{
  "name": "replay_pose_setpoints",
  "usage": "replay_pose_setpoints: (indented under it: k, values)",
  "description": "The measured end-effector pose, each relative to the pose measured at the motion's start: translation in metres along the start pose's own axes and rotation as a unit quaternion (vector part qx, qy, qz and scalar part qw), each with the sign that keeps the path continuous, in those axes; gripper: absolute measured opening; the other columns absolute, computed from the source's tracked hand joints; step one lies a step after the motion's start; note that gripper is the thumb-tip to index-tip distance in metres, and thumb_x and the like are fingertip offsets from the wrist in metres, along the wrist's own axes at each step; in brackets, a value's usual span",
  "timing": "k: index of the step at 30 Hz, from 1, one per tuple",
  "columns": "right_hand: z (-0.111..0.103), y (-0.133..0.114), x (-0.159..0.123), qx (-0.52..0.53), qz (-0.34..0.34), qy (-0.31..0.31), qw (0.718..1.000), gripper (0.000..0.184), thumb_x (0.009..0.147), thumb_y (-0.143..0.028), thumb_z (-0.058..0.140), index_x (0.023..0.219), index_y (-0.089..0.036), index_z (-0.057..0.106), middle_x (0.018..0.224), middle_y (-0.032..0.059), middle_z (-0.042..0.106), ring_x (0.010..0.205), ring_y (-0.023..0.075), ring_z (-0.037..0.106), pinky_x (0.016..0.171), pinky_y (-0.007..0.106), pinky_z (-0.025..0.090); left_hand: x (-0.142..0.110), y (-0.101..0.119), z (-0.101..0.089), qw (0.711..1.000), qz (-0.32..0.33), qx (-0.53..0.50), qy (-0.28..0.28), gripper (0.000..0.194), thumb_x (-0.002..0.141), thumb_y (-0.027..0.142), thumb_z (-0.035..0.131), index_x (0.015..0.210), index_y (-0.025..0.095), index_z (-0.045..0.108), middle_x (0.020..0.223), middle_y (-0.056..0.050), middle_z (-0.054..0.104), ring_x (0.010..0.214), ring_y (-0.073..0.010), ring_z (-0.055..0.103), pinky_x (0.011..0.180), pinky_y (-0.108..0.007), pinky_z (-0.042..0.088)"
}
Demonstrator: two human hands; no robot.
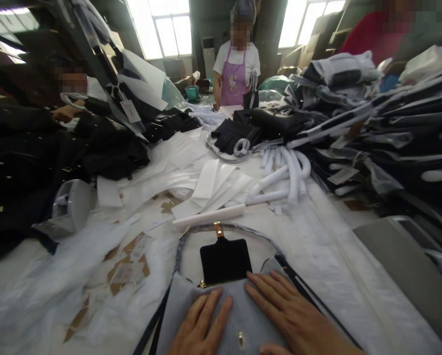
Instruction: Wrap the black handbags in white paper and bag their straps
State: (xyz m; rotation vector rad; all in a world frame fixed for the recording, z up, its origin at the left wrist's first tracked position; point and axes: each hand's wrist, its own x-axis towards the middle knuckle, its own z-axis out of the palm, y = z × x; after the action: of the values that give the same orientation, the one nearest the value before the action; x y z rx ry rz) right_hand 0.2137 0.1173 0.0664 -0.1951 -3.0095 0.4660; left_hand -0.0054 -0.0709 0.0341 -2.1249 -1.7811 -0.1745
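A handbag point(236, 308) lies on the table in front of me, its front covered by a soft grey sheet. Its black flap tab point(225, 260) with a gold clasp point(218, 230) points away from me, inside the loop of the wrapped handle point(180, 246). A small gold fitting point(240, 337) shows through the grey sheet. My left hand point(202, 323) rests flat on the sheet's left side, fingers spread. On the right side, my right hand point(287, 308) also presses flat, fingers stretched out near the flap's lower corner. Neither hand grasps anything.
White foam strips point(213, 185) and foam tubes point(290, 177) lie beyond the bag. Black bags are piled left point(106, 148) and right point(409, 133). Tape dispensers point(71, 207) and tags point(126, 272) lie leftward. A person in a purple apron point(233, 74) stands opposite.
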Motion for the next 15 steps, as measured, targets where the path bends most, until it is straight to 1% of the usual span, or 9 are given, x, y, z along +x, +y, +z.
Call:
replay_pose_setpoints:
  k: [2, 3, 5, 7, 8, 10, 12, 13, 15]
  values:
    - [0.0, -0.006, -0.005, 0.036, 0.023, -0.014, 0.999, 0.077, 0.094, -0.057, 0.056, 0.156, -0.022, 0.027, 0.159, 0.012, 0.034, 0.145, 0.0303, 0.035, 0.118, 0.052, 0.033, 0.001, 0.004, -0.005, 1.0, -0.004, 0.021, 0.009, 0.078, 0.084, 0.074, 0.048, 0.143, 0.023, 0.049, 0.134, -0.006, 0.065, 0.117, -0.021, 0.06, 0.091, -0.027, 0.052]
    - [0.0, -0.008, -0.007, 0.048, 0.029, -0.018, 0.998, 0.075, 0.095, -0.056, 0.055, 0.156, -0.022, 0.027, 0.16, 0.0118, 0.032, 0.146, 0.0305, 0.032, 0.118, 0.054, 0.031, 0.002, 0.007, -0.007, 0.999, -0.016, 0.029, 0.016, 0.082, 0.082, 0.077, 0.049, 0.144, 0.023, 0.048, 0.136, -0.007, 0.063, 0.119, -0.0227, 0.059, 0.092, -0.03, 0.052]
    - [-0.002, -0.013, -0.008, 0.067, 0.039, -0.029, 0.997, 0.075, 0.095, -0.055, 0.055, 0.156, -0.022, 0.028, 0.16, 0.0126, 0.032, 0.147, 0.0316, 0.031, 0.119, 0.057, 0.029, 0.003, 0.015, -0.01, 0.998, -0.035, 0.036, 0.027, 0.085, 0.078, 0.076, 0.054, 0.144, 0.023, 0.048, 0.139, -0.008, 0.06, 0.121, -0.0244, 0.058, 0.093, -0.032, 0.052]
    - [-0.009, -0.016, -0.003, 0.083, 0.046, -0.036, 0.995, 0.074, 0.09, -0.054, 0.062, 0.152, -0.022, 0.038, 0.157, 0.0144, 0.038, 0.143, 0.034, 0.038, 0.117, 0.058, 0.031, 0.001, 0.021, -0.011, 0.998, -0.046, 0.04, 0.027, 0.088, 0.073, 0.073, 0.06, 0.145, 0.024, 0.046, 0.142, -0.008, 0.058, 0.122, -0.0247, 0.059, 0.093, -0.032, 0.053]
    - [-0.014, -0.017, 0.003, 0.091, 0.054, -0.031, 0.994, 0.068, 0.09, -0.05, 0.065, 0.148, -0.022, 0.046, 0.153, 0.015, 0.046, 0.139, 0.034, 0.044, 0.115, 0.057, 0.035, 0.0, 0.022, -0.011, 0.998, -0.047, 0.042, 0.027, 0.089, 0.071, 0.073, 0.062, 0.145, 0.025, 0.046, 0.143, -0.008, 0.058, 0.122, -0.0248, 0.059, 0.093, -0.032, 0.053]
    - [-0.024, -0.019, 0.024, 0.11, 0.086, 0.013, 0.99, 0.048, 0.091, -0.038, 0.066, 0.135, -0.021, 0.061, 0.139, 0.0138, 0.061, 0.127, 0.0303, 0.056, 0.109, 0.049, 0.043, -0.003, 0.023, -0.01, 0.997, -0.048, 0.045, 0.03, 0.091, 0.069, 0.072, 0.066, 0.145, 0.026, 0.046, 0.143, -0.007, 0.058, 0.121, -0.0246, 0.061, 0.092, -0.032, 0.055]
    - [-0.031, -0.016, 0.055, 0.125, 0.128, 0.082, 0.98, 0.034, 0.092, -0.027, 0.063, 0.125, -0.018, 0.067, 0.127, 0.0124, 0.068, 0.119, 0.0263, 0.062, 0.105, 0.04, 0.046, -0.005, 0.023, -0.008, 0.997, -0.054, 0.044, 0.037, 0.091, 0.069, 0.072, 0.067, 0.146, 0.028, 0.045, 0.143, -0.006, 0.057, 0.121, -0.0245, 0.062, 0.092, -0.032, 0.056]
    - [-0.033, -0.013, 0.074, 0.125, 0.144, 0.107, 0.976, 0.034, 0.091, -0.024, 0.063, 0.124, -0.017, 0.067, 0.125, 0.0129, 0.069, 0.118, 0.0264, 0.062, 0.104, 0.039, 0.046, -0.006, 0.023, -0.007, 0.996, -0.059, 0.042, 0.043, 0.09, 0.07, 0.072, 0.066, 0.146, 0.028, 0.045, 0.143, -0.006, 0.057, 0.121, -0.0244, 0.062, 0.092, -0.032, 0.057]
    - [-0.034, -0.006, 0.112, 0.12, 0.164, 0.126, 0.971, 0.04, 0.087, -0.021, 0.068, 0.126, -0.013, 0.065, 0.118, 0.0144, 0.072, 0.111, 0.0286, 0.065, 0.097, 0.039, 0.049, -0.007, 0.024, -0.006, 0.995, -0.067, 0.033, 0.06, 0.085, 0.073, 0.073, 0.062, 0.145, 0.029, 0.046, 0.142, -0.005, 0.058, 0.12, -0.0242, 0.064, 0.091, -0.032, 0.058]
